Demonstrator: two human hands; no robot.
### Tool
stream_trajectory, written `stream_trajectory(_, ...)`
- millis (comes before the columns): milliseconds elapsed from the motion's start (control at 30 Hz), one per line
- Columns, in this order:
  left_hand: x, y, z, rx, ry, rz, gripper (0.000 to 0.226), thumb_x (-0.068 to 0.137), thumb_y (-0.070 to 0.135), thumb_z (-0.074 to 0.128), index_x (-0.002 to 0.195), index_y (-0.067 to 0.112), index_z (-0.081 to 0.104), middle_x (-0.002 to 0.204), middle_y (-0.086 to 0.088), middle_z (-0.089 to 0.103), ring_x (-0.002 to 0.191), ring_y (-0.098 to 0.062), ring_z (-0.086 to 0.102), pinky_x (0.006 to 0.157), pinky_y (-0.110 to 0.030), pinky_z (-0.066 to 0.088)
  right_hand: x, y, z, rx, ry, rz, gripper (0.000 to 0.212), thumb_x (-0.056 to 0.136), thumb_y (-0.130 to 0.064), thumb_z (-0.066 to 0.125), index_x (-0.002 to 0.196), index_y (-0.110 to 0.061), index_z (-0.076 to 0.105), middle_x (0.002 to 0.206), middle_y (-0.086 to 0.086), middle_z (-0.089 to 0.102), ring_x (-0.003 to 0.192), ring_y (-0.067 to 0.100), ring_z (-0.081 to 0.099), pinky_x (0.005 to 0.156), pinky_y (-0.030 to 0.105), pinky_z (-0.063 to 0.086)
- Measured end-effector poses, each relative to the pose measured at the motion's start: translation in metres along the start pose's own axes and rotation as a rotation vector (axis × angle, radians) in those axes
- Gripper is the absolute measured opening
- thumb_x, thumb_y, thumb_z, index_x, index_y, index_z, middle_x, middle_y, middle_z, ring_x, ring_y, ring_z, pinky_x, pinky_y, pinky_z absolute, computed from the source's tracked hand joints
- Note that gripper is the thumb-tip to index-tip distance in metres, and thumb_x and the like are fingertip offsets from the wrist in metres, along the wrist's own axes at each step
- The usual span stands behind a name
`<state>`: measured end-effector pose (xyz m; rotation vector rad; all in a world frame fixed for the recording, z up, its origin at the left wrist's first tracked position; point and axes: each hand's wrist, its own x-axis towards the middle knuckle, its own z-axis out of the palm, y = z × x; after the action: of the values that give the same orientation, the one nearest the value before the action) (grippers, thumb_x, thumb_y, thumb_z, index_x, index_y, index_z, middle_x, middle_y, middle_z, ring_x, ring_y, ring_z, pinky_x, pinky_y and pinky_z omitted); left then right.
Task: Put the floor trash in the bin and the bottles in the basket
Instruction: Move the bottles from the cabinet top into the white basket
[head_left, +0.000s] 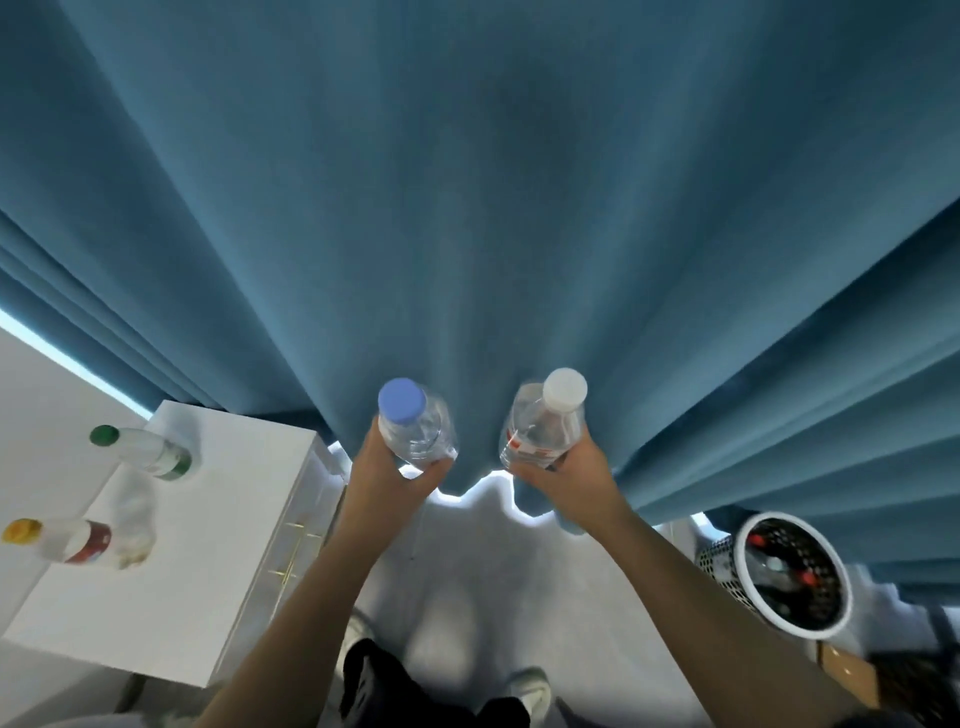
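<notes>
My left hand (387, 475) grips a clear plastic bottle with a blue cap (415, 426), held upright in front of me. My right hand (574, 480) grips a clear bottle with a white cap and a red label (540, 423), also upright. Both bottles are held above the pale floor, close to the blue curtain. A white perforated basket (719, 561) with a dark inside stands on the floor at the lower right; it holds several bottles with red caps. On the white table (208, 571) at the left stand a green-capped bottle (150, 452) and a yellow-capped bottle (67, 540).
A tall blue curtain (467, 208) fills the view ahead and hangs down to the floor. The white table's corner is near my left forearm. My feet in white shoes (530, 686) stand on the pale floor. A brown box (847, 675) lies at the lower right below the basket.
</notes>
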<state>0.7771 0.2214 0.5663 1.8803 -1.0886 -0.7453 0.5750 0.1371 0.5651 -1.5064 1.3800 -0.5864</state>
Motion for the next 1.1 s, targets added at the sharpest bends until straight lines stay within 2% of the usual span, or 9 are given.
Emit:
stream_trajectory(133,-0.021,0.028,0.045,-0.031,0.012,-0.010,0.039,0.071,0.030,0.080,0.102,0.020,0.059,0.089,0.013,0.065,0.083,0.008,0.059,0.062,0.000,0.039,-0.015,0.026,-0.054,-0.009,0.000,0.014,0.054,0.069,-0.032,0.082,0.111,-0.030,0.048,0.091,-0.009,0.065,0.078,0.009,0.064,0.058,0.011,0.050)
stream_trajectory(267,-0.033,0.050,0.081,-0.011,-0.038,0.026,0.048,0.067,0.033,0.082,0.107,0.020,0.059,0.096,0.013,0.065,0.085,0.009,0.059,0.067,0.000,0.040,-0.022,0.046,-0.094,-0.030,0.046,0.014,0.062,0.068,-0.031,0.084,0.111,-0.039,0.040,0.094,-0.023,0.060,0.087,0.002,0.060,0.070,0.015,0.045)
stream_trajectory(400,-0.027,0.065,0.111,0.043,-0.099,0.060,0.053,0.069,0.029,0.083,0.113,0.020,0.055,0.101,0.010,0.060,0.084,0.002,0.057,0.067,0.002,0.036,-0.025,0.063,-0.124,-0.016,0.069,0.006,0.061,0.069,-0.026,0.083,0.111,-0.043,0.042,0.100,-0.022,0.061,0.093,-0.001,0.061,0.078,0.018,0.050)
stream_trajectory(500,-0.018,0.077,0.134,0.090,-0.150,0.068,0.055,0.067,0.030,0.084,0.111,0.015,0.056,0.095,0.009,0.061,0.082,-0.009,0.057,0.063,0.002,0.037,-0.025,0.075,-0.142,0.013,0.132,0.042,0.056,0.068,-0.034,0.082,0.107,-0.043,0.044,0.097,-0.016,0.063,0.087,0.003,0.063,0.068,0.019,0.052)
stream_trajectory(700,-0.003,0.102,0.189,0.077,-0.301,0.117,0.047,0.068,0.027,0.084,0.101,0.027,0.051,0.088,0.016,0.058,0.075,0.015,0.056,0.061,0.003,0.036,-0.013,0.106,-0.183,0.001,0.219,0.114,0.061,0.062,-0.039,0.080,0.113,-0.036,0.047,0.102,-0.011,0.064,0.096,0.011,0.064,0.084,0.037,0.054)
stream_trajectory(800,0.010,0.115,0.219,0.061,-0.406,0.138,0.057,0.064,0.036,0.084,0.110,0.028,0.051,0.101,0.012,0.062,0.087,-0.001,0.060,0.076,-0.010,0.045,-0.003,0.125,-0.208,-0.034,0.259,0.148,0.059,0.064,-0.038,0.079,0.113,-0.028,0.049,0.100,-0.007,0.065,0.093,0.014,0.065,0.081,0.043,0.055)
stream_trajectory(900,0.023,0.127,0.250,0.099,-0.506,0.201,0.072,0.059,0.053,0.077,0.119,0.022,0.055,0.109,0.009,0.064,0.097,-0.012,0.062,0.087,-0.028,0.051,0.002,0.138,-0.234,-0.096,0.295,0.178,0.059,0.062,-0.044,0.076,0.113,-0.027,0.050,0.097,-0.013,0.064,0.092,0.006,0.063,0.080,0.034,0.055)
stream_trajectory(1000,0.031,0.147,0.276,0.100,-0.603,0.265,0.063,0.064,0.037,0.084,0.115,0.036,0.049,0.106,0.022,0.059,0.096,0.004,0.057,0.084,-0.009,0.044,0.003,0.145,-0.260,-0.108,0.356,0.200,0.061,0.063,-0.045,0.077,0.113,-0.023,0.050,0.097,-0.014,0.062,0.092,-0.002,0.061,0.075,0.013,0.046)
stream_trajectory(1100,0.032,0.160,0.298,0.127,-0.692,0.323,0.066,0.065,0.033,0.085,0.116,0.039,0.043,0.109,0.023,0.057,0.100,0.001,0.056,0.087,-0.016,0.044,-0.002,0.153,-0.281,-0.071,0.414,0.220,0.058,0.069,-0.026,0.081,0.118,-0.017,0.051,0.097,-0.014,0.060,0.089,-0.013,0.057,0.073,0.003,0.041)
